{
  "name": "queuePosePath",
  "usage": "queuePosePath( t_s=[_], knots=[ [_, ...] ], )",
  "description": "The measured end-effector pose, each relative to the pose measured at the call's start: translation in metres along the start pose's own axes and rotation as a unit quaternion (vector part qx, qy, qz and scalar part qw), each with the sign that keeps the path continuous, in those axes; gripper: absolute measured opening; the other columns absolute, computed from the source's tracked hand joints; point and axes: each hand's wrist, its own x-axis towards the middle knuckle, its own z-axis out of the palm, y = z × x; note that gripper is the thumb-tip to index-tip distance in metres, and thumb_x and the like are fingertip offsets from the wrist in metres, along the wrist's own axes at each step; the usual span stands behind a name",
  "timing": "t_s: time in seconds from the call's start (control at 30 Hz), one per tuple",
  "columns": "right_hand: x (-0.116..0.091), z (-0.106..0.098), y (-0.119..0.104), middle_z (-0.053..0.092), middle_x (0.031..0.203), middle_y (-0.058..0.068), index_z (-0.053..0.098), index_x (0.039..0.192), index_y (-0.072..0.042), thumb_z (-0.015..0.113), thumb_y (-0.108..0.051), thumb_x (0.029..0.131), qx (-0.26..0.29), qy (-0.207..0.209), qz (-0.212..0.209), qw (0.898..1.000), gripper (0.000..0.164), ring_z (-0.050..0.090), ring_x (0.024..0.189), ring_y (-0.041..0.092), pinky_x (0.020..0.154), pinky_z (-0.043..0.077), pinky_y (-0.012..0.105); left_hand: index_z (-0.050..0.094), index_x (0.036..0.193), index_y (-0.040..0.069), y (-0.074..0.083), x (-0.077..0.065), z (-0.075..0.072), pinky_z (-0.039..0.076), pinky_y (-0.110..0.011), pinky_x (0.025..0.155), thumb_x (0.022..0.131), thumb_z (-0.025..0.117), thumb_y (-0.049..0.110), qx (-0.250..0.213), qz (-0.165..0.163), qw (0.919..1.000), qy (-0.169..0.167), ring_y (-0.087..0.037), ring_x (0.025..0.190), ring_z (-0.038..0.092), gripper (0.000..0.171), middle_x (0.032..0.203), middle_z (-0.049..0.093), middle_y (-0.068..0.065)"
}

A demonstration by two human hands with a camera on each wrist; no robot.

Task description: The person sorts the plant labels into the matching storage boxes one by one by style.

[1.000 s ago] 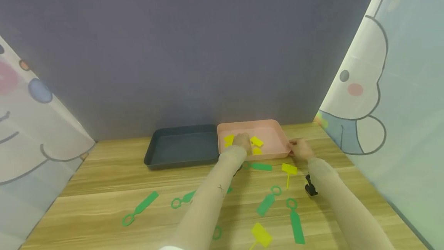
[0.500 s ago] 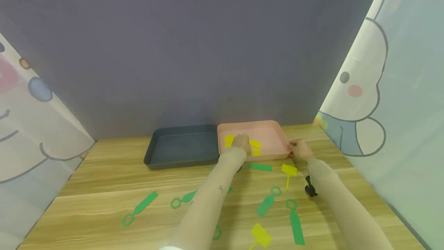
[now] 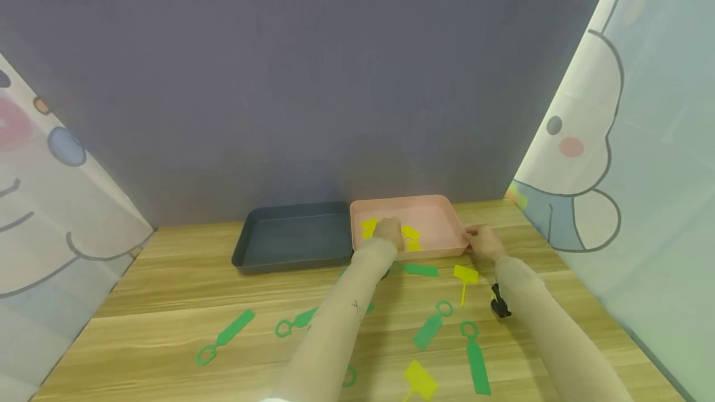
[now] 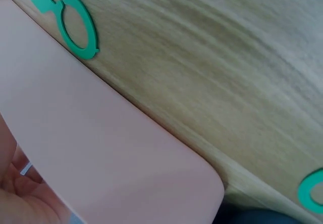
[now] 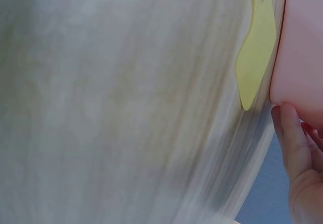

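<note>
My left hand (image 3: 388, 232) reaches down into the pink tray (image 3: 432, 213), among several yellow tags (image 3: 411, 232) on its bottom. In the left wrist view the tray wall hides much of this hand (image 4: 30, 199); its fingers look bent, with a small pale strip between them. I cannot tell what it holds. At the tray's right front corner my right hand (image 3: 485, 242) holds the edge, its fingertips against the wall in the right wrist view. A yellow tag (image 3: 465, 273) with a thin stem lies just in front of that corner.
A dark tray (image 3: 298, 236) stands directly left of the pink one. Several green ring-ended tags (image 3: 477, 365) lie scattered over the wooden table, plus another yellow tag (image 3: 420, 379) near the front. A small black object (image 3: 499, 303) is beside the right forearm. A grey panel (image 3: 335, 79) rises behind.
Both hands stay in nearly the same place. The yellow tags right of my left hand have shifted slightly inside the pink tray.
</note>
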Motion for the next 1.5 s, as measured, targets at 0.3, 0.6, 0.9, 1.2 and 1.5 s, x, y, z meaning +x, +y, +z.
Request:
queuePosePath(
  t_s=[0.3,0.6,0.9,1.2,1.5],
  knots=[
    [0.001,0.001,0.002,0.054,0.114,0.037,0.047,0.118,0.02,0.043,-0.005,0.095,-0.001,0.004,-0.004,1.0,0.035,0.067,0.079,0.026,0.069,0.057,0.03,0.066,0.103,0.005,0.002,0.002,0.004,0.057,-0.026,0.062,0.077,0.073,0.016,0.008,0.006,0.9999,-0.007,-0.022,0.083,0.068,0.029,0.098,0.07,-0.009],
    [-0.002,0.0,0.001,0.054,0.114,0.037,0.046,0.119,0.021,0.042,-0.005,0.095,0.005,0.003,0.0,1.0,0.035,0.067,0.081,0.028,0.069,0.057,0.031,0.067,0.101,0.005,0.001,0.0,0.002,0.057,-0.028,0.069,0.072,0.077,0.013,-0.009,0.018,0.9997,-0.012,-0.022,0.087,0.068,0.031,0.098,0.07,-0.008],
    [-0.002,0.001,-0.001,0.055,0.113,0.035,0.048,0.119,0.019,0.042,-0.006,0.095,0.009,0.002,-0.001,1.0,0.034,0.066,0.082,0.025,0.072,0.056,0.031,0.063,0.109,0.001,0.007,-0.037,-0.04,0.05,-0.031,0.091,0.084,0.065,0.009,-0.057,0.119,0.9905,-0.038,-0.025,0.111,0.058,0.027,0.116,0.063,-0.01],
    [-0.005,0.002,-0.004,0.053,0.116,0.036,0.044,0.121,0.02,0.041,-0.006,0.096,-0.002,-0.005,0.0,1.0,0.036,0.067,0.085,0.03,0.074,0.056,0.032,0.068,0.095,0.001,-0.004,-0.128,-0.047,0.052,-0.015,0.068,0.081,0.065,0.009,0.035,0.264,0.9589,-0.099,-0.007,0.065,0.061,0.017,0.086,0.07,-0.005],
    [-0.004,-0.002,-0.004,0.053,0.116,0.037,0.045,0.12,0.02,0.041,-0.006,0.096,-0.006,-0.011,-0.01,1.0,0.036,0.067,0.085,0.031,0.073,0.056,0.032,0.068,0.081,0.012,-0.026,-0.203,-0.012,0.038,-0.009,0.046,0.073,0.074,0.038,0.115,0.29,0.933,-0.179,-0.001,0.048,0.04,0.028,0.062,0.055,0.009]
  ],
)
